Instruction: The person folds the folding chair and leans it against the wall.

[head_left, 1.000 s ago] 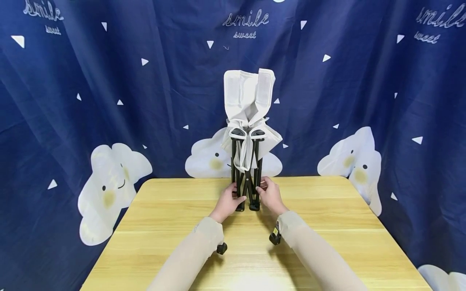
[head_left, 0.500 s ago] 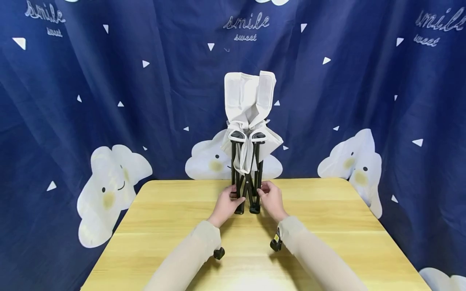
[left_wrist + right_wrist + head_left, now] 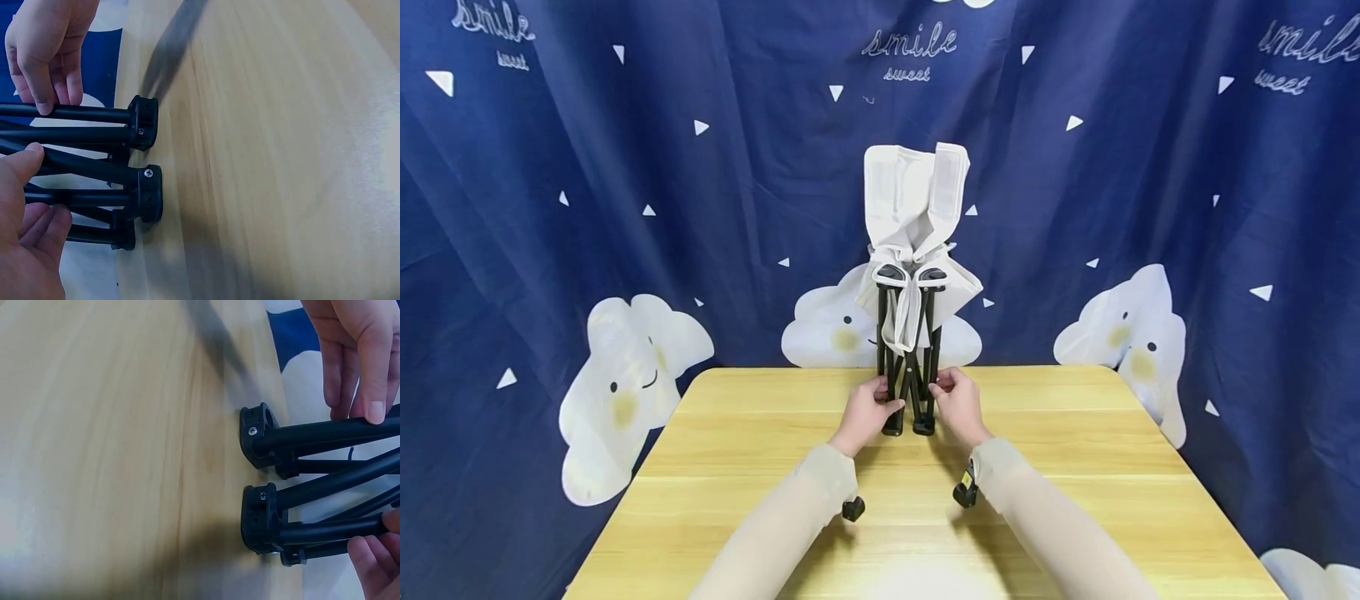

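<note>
A folded folding chair stands upright near the back of the wooden table. Its white fabric (image 3: pixel 882 187) is bunched above black tubular legs (image 3: pixel 100 164). In the head view, my left hand (image 3: pixel 863 415) holds the legs low on the left side, its thumb in front and fingers behind. My right hand (image 3: pixel 961 406) pinches a leg on the right side between thumb and fingers. The feet (image 3: pixel 259 519) sit close together on the tabletop. Part of the crossed legs is hidden behind the hanging fabric.
The light wooden table (image 3: pixel 1045 500) spreads around the chair and towards me. Close behind its back edge hangs a dark blue curtain (image 3: pixel 760 183) with clouds and triangles. Black wrist devices (image 3: pixel 853 508) hang under both sleeves.
The head view shifts slightly up and down. Both hands keep their hold low on the legs, and the chair stays folded in the same spot.
</note>
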The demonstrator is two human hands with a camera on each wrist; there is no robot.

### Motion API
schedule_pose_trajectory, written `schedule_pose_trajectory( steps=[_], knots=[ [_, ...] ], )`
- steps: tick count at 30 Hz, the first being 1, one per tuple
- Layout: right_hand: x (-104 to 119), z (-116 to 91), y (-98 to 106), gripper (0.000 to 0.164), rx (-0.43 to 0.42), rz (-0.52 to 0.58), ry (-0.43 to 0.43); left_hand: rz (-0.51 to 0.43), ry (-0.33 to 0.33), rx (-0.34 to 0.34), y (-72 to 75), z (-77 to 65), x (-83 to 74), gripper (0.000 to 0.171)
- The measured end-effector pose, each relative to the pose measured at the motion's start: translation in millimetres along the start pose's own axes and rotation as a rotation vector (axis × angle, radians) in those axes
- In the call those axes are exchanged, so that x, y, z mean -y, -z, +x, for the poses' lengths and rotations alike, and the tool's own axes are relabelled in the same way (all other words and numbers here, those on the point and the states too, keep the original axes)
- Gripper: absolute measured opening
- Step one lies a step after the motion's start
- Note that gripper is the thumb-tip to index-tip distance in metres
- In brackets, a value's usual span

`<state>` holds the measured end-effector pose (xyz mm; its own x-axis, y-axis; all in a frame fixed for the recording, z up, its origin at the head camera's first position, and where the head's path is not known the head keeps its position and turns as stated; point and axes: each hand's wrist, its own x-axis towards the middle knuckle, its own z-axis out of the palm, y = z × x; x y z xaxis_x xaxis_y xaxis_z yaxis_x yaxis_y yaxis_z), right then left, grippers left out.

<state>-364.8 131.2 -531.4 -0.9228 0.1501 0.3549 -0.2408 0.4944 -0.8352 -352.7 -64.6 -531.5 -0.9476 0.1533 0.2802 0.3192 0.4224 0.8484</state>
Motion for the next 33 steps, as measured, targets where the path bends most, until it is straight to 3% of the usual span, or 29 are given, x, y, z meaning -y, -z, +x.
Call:
schedule_pose_trajectory(
  steps=[22,33],
  knots=[
    [0,3,-9,0.012,-0.091,-0.043,-0.035,-0.024,0.044,-0.032,-1.5,7.8,-1.7,0.048],
    [-1,7,-3,0.026,0.021,0.021,-0.018,0.002,0.053,-0.006,1.8,17.6,1.2,0.057]
  ],
)
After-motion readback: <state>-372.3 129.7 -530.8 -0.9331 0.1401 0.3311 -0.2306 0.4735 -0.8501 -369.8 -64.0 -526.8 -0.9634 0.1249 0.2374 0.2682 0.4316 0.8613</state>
